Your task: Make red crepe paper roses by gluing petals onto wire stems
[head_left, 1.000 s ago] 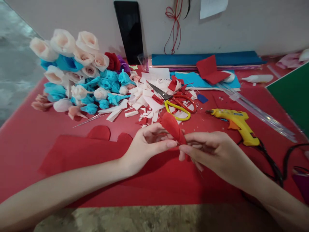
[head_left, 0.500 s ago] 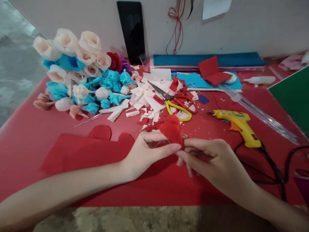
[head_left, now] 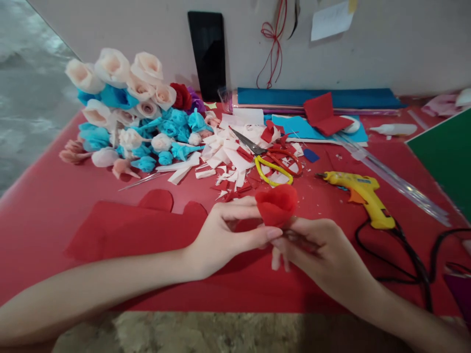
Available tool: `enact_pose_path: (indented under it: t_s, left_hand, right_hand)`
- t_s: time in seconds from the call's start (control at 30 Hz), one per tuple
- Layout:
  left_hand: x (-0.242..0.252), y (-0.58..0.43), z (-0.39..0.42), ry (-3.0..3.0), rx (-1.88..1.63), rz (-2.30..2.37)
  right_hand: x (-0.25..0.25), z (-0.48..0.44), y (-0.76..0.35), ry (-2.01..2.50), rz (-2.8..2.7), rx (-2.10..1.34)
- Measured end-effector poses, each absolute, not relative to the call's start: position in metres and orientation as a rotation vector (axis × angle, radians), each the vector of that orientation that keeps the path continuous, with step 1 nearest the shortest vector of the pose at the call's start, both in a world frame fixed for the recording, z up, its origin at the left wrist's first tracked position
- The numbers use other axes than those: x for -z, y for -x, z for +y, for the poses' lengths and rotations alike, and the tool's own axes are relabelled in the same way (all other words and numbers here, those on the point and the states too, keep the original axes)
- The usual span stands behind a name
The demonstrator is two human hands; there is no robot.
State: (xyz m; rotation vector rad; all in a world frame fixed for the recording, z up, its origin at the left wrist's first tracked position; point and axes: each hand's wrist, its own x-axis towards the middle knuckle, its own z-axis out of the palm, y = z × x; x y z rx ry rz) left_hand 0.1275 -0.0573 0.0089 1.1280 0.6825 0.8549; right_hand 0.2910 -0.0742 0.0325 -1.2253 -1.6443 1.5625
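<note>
A red paper flower [head_left: 276, 203] stands upright between my two hands, its petals curled into a cup that faces up. My left hand [head_left: 231, 235] pinches its base from the left, thumb in front and fingers behind. From the right, my right hand [head_left: 316, 245] grips the same base with thumb and forefinger, the other fingers curled below. The fingertips hide the bottom of the flower. Just beyond lie scissors [head_left: 272, 169] with yellow and red handles. To the left of my hands is a sheet of red paper [head_left: 136, 230] with rounded red petal pieces [head_left: 156, 200] by its edge.
A yellow glue gun [head_left: 362, 191] with a black cord lies at the right. Finished paper flowers [head_left: 147, 117] fill the back left. Paper scraps [head_left: 235, 152] spread over the middle. A black phone [head_left: 208, 56] leans on the wall; a white glue bottle [head_left: 393, 129] lies back right.
The red flower has turned in my fingers, from leaning left to upright, and its cup now shows more widely. Both hands keep hold at its base. The view has shifted slightly.
</note>
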Motion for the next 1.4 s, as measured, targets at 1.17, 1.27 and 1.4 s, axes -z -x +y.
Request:
enact_pose_path:
  t_s: [1.17, 1.27, 1.4]
  left_hand:
    - [-0.028, -0.124, -0.054, -1.628, -1.011, 0.668]
    - [-0.028, -0.123, -0.053, -1.746, -1.056, 0.570]
    - [-0.027, -0.122, -0.050, -1.816, -1.079, 0.470]
  right_hand:
    - [-0.026, -0.079, -0.290, 1.215, -1.936, -1.166]
    - [-0.025, -0.079, -0.290, 1.137, -1.956, -1.088]
    - [-0.029, -0.079, -0.289, 1.044, -1.993, -0.997]
